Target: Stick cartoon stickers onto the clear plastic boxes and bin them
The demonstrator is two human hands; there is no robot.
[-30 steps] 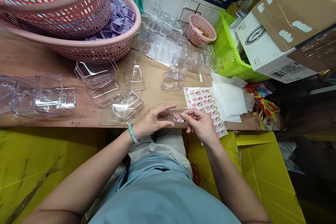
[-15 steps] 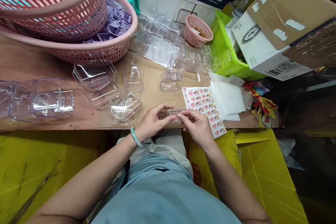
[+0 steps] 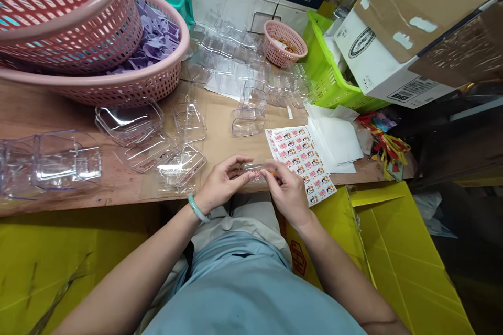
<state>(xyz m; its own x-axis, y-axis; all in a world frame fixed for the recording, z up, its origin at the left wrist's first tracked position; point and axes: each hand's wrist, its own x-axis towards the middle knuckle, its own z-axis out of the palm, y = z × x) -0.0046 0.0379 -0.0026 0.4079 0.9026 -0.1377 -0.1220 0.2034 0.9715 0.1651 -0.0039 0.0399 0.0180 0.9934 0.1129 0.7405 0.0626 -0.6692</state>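
Note:
Between my hands, at the table's front edge, is a clear plastic case [image 3: 257, 166] with a small red-and-orange sticker [image 3: 258, 174] on its near side. My left hand [image 3: 226, 182] is closed on the case's left end, its thumb on the sticker's left part. From the other end, my right hand [image 3: 287, 191] grips the case, thumb pressed at the sticker's right part. My fingers hide much of both. Right of the case lies a sheet of cat stickers [image 3: 301, 159], partly over the table edge.
More clear plastic cases [image 3: 183, 165] lie to the left and further back. Pink baskets [image 3: 165, 70] with purple parts stand at back left. A small pink basket [image 3: 285, 55], a green crate [image 3: 334, 81] and a cardboard box [image 3: 393, 63] stand behind. White papers [image 3: 334, 141] lie right.
The camera view has shifted slightly, so the table things sit further left. My right thumb now presses the sticker flatter along the case. Both hands still hold the case.

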